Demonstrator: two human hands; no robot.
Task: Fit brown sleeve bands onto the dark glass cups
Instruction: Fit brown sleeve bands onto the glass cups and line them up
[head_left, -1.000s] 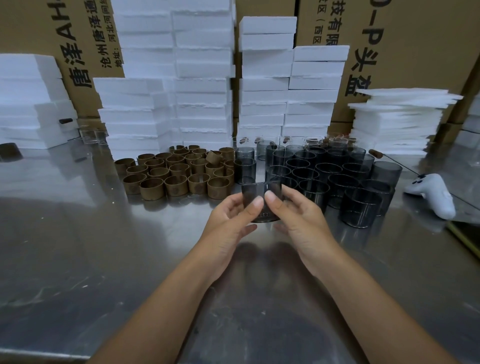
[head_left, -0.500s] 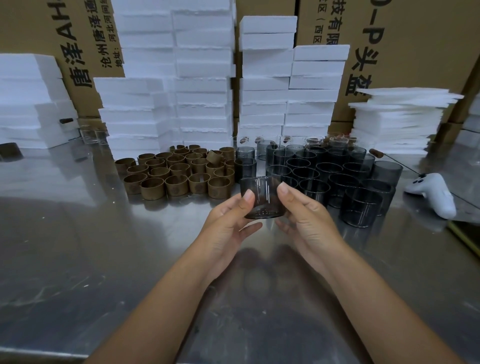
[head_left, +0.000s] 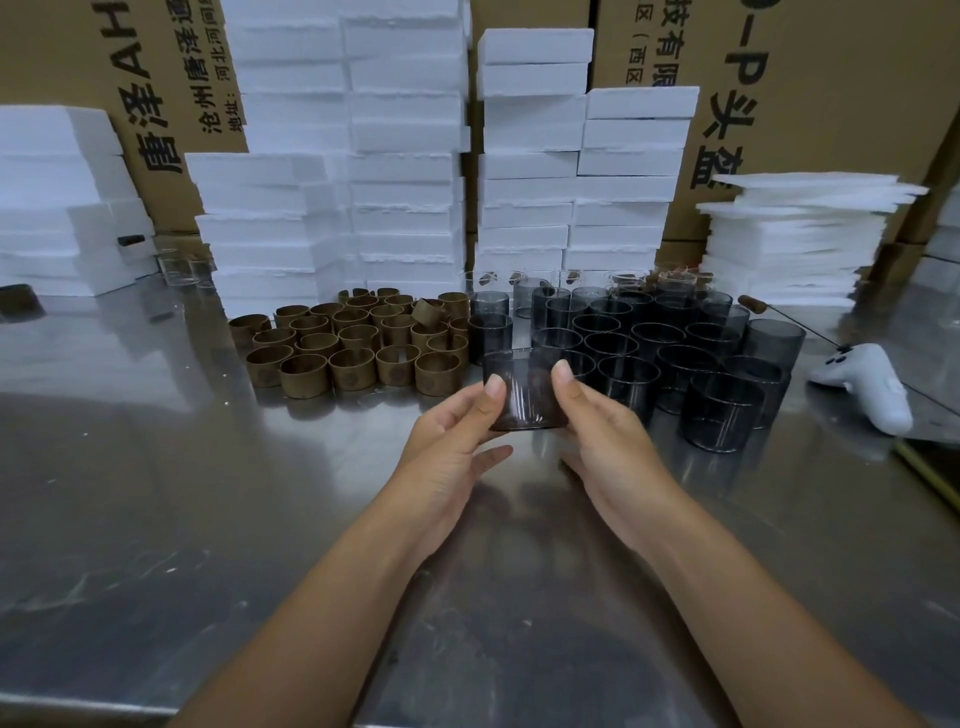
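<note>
Nearest me, my two forearms run out over the steel table and meet at one dark glass cup, held clear of the tabletop between them. My left hand pinches its left side and my right hand its right, each with a thumb laid on the near wall. The fingers go under and behind, and I cannot make out just how they lie. The cup sits upright in the grip, mouth up, and wears no band. As I judge it, the next move hangs on where the brown sleeve bands sit. They are beyond the cup and off to the left, so my left hand is the nearer one, with the closest band of the front row just past its thumb. Most stand on end, their open axis vertical like the cup's, so one could slide on without turning either. One farther back lies tilted across its neighbours. Right beside the bands, on their right, stand the other dark cups, bare as far as I can see. A white controller lies farther right. Behind it all rise stacks of white foam blocks, and behind those, cardboard cartons.
</note>
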